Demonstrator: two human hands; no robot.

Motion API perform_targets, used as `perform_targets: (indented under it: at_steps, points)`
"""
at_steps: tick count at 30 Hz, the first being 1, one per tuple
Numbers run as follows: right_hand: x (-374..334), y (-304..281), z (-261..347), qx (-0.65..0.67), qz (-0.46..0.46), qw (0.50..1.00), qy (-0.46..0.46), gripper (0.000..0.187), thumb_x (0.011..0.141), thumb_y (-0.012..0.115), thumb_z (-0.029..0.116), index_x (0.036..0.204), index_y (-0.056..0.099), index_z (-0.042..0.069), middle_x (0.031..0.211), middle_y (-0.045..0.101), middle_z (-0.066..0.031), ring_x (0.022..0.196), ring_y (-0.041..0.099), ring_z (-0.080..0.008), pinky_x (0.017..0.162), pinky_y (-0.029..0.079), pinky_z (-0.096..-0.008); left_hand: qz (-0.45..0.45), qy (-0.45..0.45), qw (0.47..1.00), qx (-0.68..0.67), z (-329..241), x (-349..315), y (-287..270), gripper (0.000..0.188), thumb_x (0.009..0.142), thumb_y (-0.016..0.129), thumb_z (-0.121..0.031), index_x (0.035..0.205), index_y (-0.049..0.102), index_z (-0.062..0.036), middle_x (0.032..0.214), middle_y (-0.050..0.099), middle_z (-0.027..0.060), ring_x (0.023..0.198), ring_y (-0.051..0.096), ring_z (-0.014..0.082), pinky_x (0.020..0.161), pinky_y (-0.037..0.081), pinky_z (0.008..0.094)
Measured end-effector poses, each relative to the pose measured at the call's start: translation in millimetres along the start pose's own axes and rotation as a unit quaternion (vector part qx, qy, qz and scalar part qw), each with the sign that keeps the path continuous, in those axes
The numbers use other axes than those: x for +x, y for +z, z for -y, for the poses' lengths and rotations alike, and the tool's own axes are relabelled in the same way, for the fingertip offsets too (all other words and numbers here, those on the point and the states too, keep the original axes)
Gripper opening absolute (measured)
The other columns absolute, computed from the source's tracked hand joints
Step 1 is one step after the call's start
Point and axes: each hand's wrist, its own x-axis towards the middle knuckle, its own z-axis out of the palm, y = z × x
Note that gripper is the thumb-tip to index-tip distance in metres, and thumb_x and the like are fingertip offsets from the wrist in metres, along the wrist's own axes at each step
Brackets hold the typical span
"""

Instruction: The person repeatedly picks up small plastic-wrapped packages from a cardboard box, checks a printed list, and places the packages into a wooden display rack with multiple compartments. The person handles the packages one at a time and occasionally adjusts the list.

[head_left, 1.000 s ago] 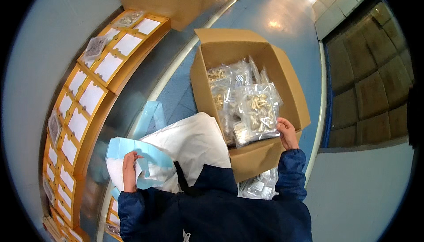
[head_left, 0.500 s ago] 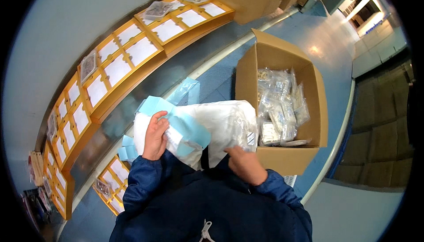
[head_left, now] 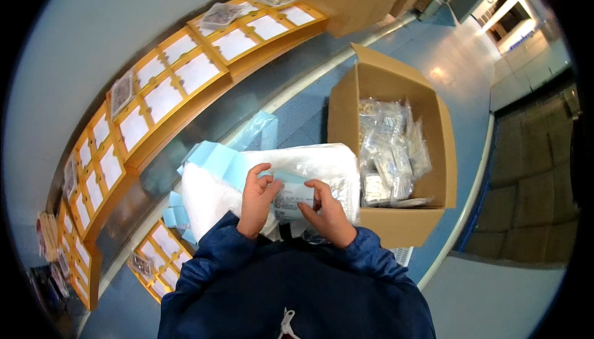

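Note:
A light-blue backing strip (head_left: 221, 160) of labels lies folded over a white padded bundle (head_left: 207, 199) in front of me. Its near end, carrying a white printed label (head_left: 288, 199), is held up between my hands. My left hand (head_left: 255, 200) pinches the strip's left side with thumb and fingers. On the right side, my right hand (head_left: 329, 214) has its thumb and forefinger closed at the label's edge. Behind the right hand, a clear plastic bag (head_left: 343, 185) rests on the bundle; its contents are hard to make out.
An open cardboard box (head_left: 408, 222) stands at the right, holding several clear packets (head_left: 390, 147) of small pieces. Yellow trays (head_left: 213, 91) with white panels line the wall at left, some bearing clear containers (head_left: 221, 15). Another tray (head_left: 162, 255) sits lower left.
My right hand has moved left from the clear bag to the label. My left hand has shifted right, bringing the strip's labelled end between both hands.

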Motion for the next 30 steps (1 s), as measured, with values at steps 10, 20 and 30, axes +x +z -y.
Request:
perform_targets:
  at_steps: [10, 20, 30]
  points:
    - [32.4, -20.2, 17.0, -0.228, -0.088, 0.931, -0.271, 0.042, 0.071, 0.069, 0.01, 0.11, 0.056, 0.005, 0.112, 0.055, -0.0141, 0.109, 0.05, -0.0295, 0.094, 0.038, -0.0402, 0.125, -0.055, 0.985, 0.106, -3.6, -9.4, -8.5, 0.02, 0.089, 0.052, -0.004, 0.108, 0.054, 0.0025, 0.099, 0.061, 0.0049, 0.086, 0.055, 0.0091, 0.076, 0.045, 0.0247]
    - [24.2, -5.4, -2.6, -0.027, 0.005, 0.978, -0.208, 0.02, 0.076, 0.066, 0.01, 0.094, 0.062, 0.004, 0.086, 0.062, -0.0131, 0.078, 0.061, -0.0297, 0.067, 0.048, -0.0364, 0.238, 0.055, 0.892, 0.381, -37.4, -14.1, -5.4, 0.013, 0.084, 0.053, -0.003, 0.095, 0.058, 0.0012, 0.084, 0.057, 0.0119, 0.078, 0.057, 0.0239, 0.071, 0.044, 0.0306]
    - [22.0, -6.2, 11.0, 0.061, 0.031, 0.989, -0.134, 0.019, 0.081, 0.063, 0.009, 0.098, 0.062, 0.0, 0.09, 0.062, -0.0134, 0.08, 0.061, -0.0246, 0.07, 0.048, -0.0308, 0.266, 0.097, 0.887, 0.364, -36.5, -12.0, -2.2, 0.022, 0.081, 0.053, -0.001, 0.103, 0.056, 0.0005, 0.092, 0.059, 0.015, 0.082, 0.056, 0.028, 0.074, 0.044, 0.0325]
